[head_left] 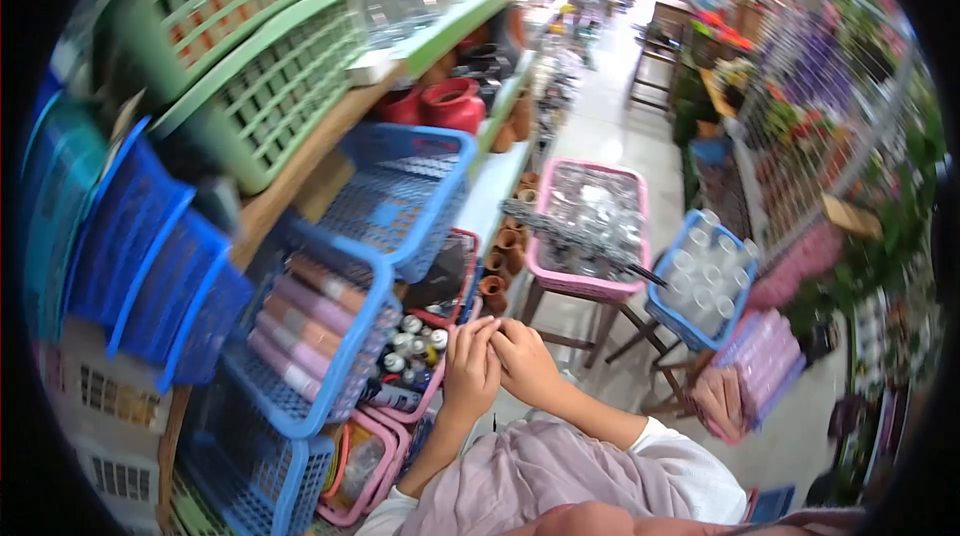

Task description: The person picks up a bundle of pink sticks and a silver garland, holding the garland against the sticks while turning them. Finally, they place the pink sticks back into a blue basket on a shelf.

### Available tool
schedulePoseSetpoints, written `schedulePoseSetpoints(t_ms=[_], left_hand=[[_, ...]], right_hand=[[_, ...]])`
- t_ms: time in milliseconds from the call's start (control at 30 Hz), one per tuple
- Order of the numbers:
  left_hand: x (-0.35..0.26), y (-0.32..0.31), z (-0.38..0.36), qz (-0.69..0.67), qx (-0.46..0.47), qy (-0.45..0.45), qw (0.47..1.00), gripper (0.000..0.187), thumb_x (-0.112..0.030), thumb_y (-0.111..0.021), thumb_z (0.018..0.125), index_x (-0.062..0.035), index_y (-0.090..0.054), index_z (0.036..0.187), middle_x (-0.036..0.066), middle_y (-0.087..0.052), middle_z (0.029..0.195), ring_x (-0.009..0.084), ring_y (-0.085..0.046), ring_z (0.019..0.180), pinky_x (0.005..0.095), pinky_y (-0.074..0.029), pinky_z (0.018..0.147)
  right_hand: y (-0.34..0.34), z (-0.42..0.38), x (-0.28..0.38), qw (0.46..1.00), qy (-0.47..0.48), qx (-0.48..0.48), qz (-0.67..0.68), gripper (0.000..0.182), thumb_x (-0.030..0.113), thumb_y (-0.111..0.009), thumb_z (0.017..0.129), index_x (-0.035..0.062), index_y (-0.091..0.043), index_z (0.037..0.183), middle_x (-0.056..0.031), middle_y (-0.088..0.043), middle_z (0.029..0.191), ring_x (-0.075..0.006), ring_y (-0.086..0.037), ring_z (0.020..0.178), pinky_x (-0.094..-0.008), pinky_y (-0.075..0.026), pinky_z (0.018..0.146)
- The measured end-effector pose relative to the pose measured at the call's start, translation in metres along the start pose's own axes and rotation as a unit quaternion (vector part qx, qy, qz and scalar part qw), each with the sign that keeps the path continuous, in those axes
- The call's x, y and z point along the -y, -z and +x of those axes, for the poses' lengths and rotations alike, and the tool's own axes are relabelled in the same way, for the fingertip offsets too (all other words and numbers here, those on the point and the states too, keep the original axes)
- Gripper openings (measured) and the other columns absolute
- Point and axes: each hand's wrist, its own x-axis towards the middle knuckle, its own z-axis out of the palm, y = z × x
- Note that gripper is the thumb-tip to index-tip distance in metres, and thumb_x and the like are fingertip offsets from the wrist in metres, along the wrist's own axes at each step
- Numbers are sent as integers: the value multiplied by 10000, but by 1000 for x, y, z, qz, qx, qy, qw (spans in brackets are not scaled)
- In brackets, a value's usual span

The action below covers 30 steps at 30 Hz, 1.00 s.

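My left hand (470, 364) and my right hand (524, 360) meet in front of my body, fingertips touching. Both have their fingers bent and pressed together. Whatever lies between them, if anything, is too small or hidden to make out. Just left of my left hand, a pink basket (436, 388) holds spray cans (403, 364) with white and dark caps. Beyond my right hand, a pink basket (585, 286) on a stool is filled with clear-wrapped items (597, 201).
Blue baskets (375, 271) with rolled material (310, 321) line the left shelf, under green baskets (262, 86). A blue basket of clear cylinders (708, 281) stands at right, beside wrapped pink-purple bundles (755, 366). Wire racks with flowers (800, 76) border the tiled aisle (625, 101).
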Motion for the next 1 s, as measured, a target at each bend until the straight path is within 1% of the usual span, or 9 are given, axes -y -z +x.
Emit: schedulePoseSetpoints(t_ms=[67, 100, 200, 333, 533, 633, 800, 900, 1000], left_hand=[[6, -10, -13, -29, 87, -14, 996, 354, -64, -524, 816, -22, -540, 1167, 141, -539, 1149, 318, -490, 1083, 407, -387, 910], [-10, -51, 0, -31, 86, -56, 994, 354, -64, -524, 816, -22, -540, 1167, 141, -539, 1149, 318, -490, 1083, 407, -387, 910], [-38, -85, -24, -70, 216, -74, 971, 363, -69, -534, 811, -35, -540, 1173, 103, -544, 1142, 283, -495, 1086, 403, -392, 893], [-76, -129, -34, -91, 299, -134, 940, 370, -86, -541, 813, -56, -540, 1181, 88, -540, 1160, 271, -495, 1088, 394, -394, 884], [-152, -223, -52, -155, 338, -202, 906, 350, -85, -540, 815, -43, -548, 1162, 106, -557, 1140, 294, -515, 1061, 399, -406, 893], [-195, -278, -70, -187, 350, -236, 887, 350, -87, -541, 819, -38, -541, 1165, 111, -555, 1139, 298, -513, 1063, 398, -408, 894], [-254, -369, -101, -230, 384, -250, 859, 342, -91, -544, 815, -31, -542, 1152, 124, -553, 1125, 306, -514, 1055, 408, -415, 870], [-262, -427, -128, -257, 393, -245, 848, 322, -112, -555, 802, -38, -553, 1115, 135, -559, 1081, 316, -517, 1030, 423, -413, 860], [-251, -479, -154, -181, 404, -265, 857, 324, -158, -580, 786, -65, -550, 1095, 144, -555, 1062, 318, -513, 1044, 446, -400, 879]], right_hand=[[1, -29, -1, 997, -66, 16, -35, 286, 145, -596, 775, 25, -553, 1031, -163, -544, 1085, -329, -522, 1021, -434, -409, 848], [30, -44, -36, 997, -58, -22, -52, 286, 145, -596, 775, 25, -553, 1031, -163, -544, 1085, -329, -522, 1021, -434, -409, 848], [54, -112, -46, 983, -157, 3, -95, 288, 149, -594, 782, 36, -552, 1043, -150, -548, 1080, -310, -520, 1032, -428, -405, 848], [88, -171, -61, 967, -204, -40, -146, 291, 159, -593, 793, 42, -552, 1056, -144, -546, 1093, -295, -513, 1059, -451, -384, 879], [160, -257, -89, 930, -289, -84, -210, 302, 185, -584, 809, 49, -554, 1077, -123, -539, 1122, -278, -486, 1109, -516, -338, 936], [203, -308, -111, 911, -315, -95, -247, 307, 196, -579, 810, 51, -554, 1079, -123, -543, 1104, -278, -489, 1100, -514, -333, 945], [255, -388, -150, 877, -346, -138, -304, 228, 177, -580, 784, 61, -588, 980, -107, -565, 1053, -275, -532, 1014, -461, -376, 797], [261, -436, -191, 865, -426, -96, -247, 349, 179, -593, 764, 57, -568, 1090, -136, -560, 1120, -305, -510, 1089, -444, -383, 874], [255, -469, -230, 861, -416, -94, -276, 267, 167, -586, 760, 59, -572, 1004, -118, -567, 1055, -297, -529, 1039, -430, -411, 811]])
